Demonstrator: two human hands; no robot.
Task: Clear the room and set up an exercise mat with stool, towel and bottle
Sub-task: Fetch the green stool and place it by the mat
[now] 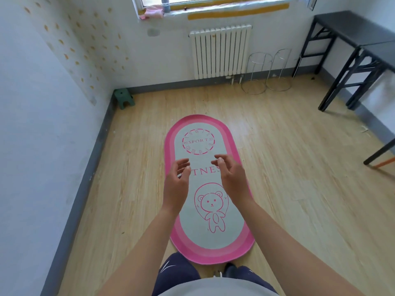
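Your left hand (178,178) and right hand (229,174) hover loosely open and empty over the laid mat (198,129); the stool (123,99), far ahead to their left, looks like light, rigid plastic, so take its seat by 2 opposite edges.

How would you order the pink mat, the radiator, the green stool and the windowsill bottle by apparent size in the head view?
1. pink mat, largest, though it also lies nearest the camera
2. radiator
3. green stool
4. bottle, smallest, but it is farthest away and cut off by the frame's top edge, so its true size is unsure
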